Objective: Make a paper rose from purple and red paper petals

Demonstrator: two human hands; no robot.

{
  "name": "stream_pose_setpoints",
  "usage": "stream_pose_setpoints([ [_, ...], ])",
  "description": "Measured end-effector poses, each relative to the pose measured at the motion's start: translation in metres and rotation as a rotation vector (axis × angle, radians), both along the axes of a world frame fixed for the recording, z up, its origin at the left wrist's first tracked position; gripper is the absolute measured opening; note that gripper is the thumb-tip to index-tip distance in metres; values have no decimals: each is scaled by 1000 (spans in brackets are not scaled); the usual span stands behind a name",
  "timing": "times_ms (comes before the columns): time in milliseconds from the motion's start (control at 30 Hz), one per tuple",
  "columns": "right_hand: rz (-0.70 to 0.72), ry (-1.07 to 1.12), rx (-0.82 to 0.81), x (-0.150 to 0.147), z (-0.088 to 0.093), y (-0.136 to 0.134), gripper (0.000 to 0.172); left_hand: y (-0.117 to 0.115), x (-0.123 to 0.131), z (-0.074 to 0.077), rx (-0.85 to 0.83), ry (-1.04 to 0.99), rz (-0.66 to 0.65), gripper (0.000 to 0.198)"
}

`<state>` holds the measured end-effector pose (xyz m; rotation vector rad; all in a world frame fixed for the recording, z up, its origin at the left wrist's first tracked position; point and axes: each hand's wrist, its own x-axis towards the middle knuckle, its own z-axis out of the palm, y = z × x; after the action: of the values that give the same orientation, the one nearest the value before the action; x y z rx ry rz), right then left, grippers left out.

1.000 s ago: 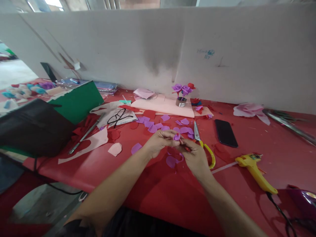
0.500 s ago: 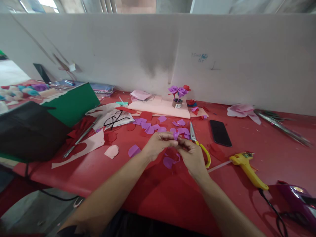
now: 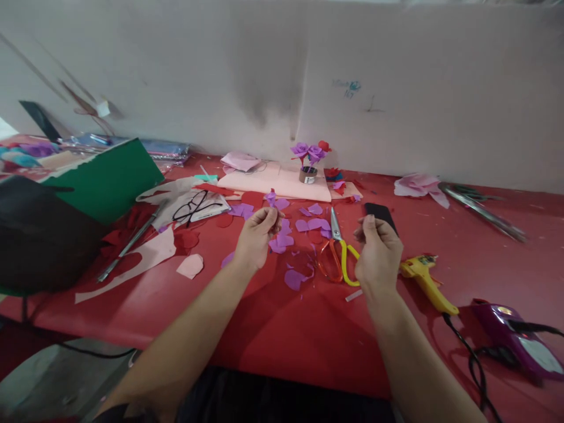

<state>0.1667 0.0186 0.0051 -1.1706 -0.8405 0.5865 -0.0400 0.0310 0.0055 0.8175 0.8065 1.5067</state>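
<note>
Closed in a pinch, my left hand (image 3: 255,238) has a small purple paper flower (image 3: 271,198) at its fingertips, rising just above them. My right hand (image 3: 379,252) is held apart on the other side, thumb pressed to curled fingers; whether anything is between them I cannot make out. Scissors (image 3: 345,258) with orange and yellow handles lie between the hands, points away from me. Purple paper petals (image 3: 282,239) are scattered beyond and beneath my left hand. Nearer me lies a purple scrap (image 3: 294,279). A black phone (image 3: 382,215) is partly behind my right hand.
A yellow glue gun (image 3: 425,282) and a purple device (image 3: 520,341) with cords lie right. Purple and red paper flowers stand in a small brown pot (image 3: 308,176) at the back. Left are eyeglasses (image 3: 194,207), a metal rod (image 3: 132,244) and a green board (image 3: 110,182).
My hands have moved apart: the left went left with the purple flower, the right went right. The scissors' handles now show fully. The view has shifted slightly down and right.
</note>
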Motion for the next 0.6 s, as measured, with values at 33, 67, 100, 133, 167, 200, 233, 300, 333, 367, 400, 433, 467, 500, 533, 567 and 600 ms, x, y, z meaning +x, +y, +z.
stream_pose_setpoints([
  [33, 13, 5, 8, 0, -1, 1, 30, 0, 1, -2, 2, 20, -7, 26],
  [67, 46, -4, -1, 0, -3, 1, 28, 0, 2, -4, 0, 43, -13, 23],
  [100, 94, -31, -23, -1, -6, 2, 25, 0, 2, -5, -5, 66, -18, 21],
  [133, 157, -77, -54, -2, -9, 2, 23, 1, 3, -7, -10, 87, -21, 19],
  [167, 226, -145, -93, -3, -13, 2, 21, 1, 3, -8, -13, 104, -19, 16],
  [200, 287, -229, -133, -5, -17, 1, 19, 2, 3, -8, -11, 117, -10, 14],
  [233, 330, -319, -170, -7, -20, 1, 19, 2, 3, -9, -4, 126, 5, 13],
  [300, 380, -484, -229, -11, -24, -2, 20, 3, 2, -7, 19, 132, 42, 11],
  [333, 398, -553, -252, -14, -25, -3, 20, 4, 0, -5, 32, 129, 68, 12],
  [367, 418, -613, -267, -16, -25, -4, 20, 5, -2, -3, 45, 123, 101, 13],
  [400, 439, -672, -272, -18, -25, -6, 19, 6, -6, 0, 58, 114, 142, 15],
  [433, 461, -734, -269, -20, -25, -7, 18, 7, -11, 4, 70, 104, 190, 16],
  [467, 474, -798, -258, -21, -25, -7, 17, 8, -17, 8, 86, 95, 246, 17],
  [500, 479, -860, -241, -22, -25, -8, 17, 10, -24, 12, 100, 90, 305, 18],
  [533, 477, -917, -218, -23, -26, -8, 17, 12, -31, 16, 120, 88, 362, 18],
  [567, 474, -967, -191, -23, -27, -8, 17, 14, -39, 20, 141, 87, 413, 18],
  [600, 471, -1014, -165, -24, -28, -8, 17, 15, -46, 23, 147, 89, 452, 16],
])
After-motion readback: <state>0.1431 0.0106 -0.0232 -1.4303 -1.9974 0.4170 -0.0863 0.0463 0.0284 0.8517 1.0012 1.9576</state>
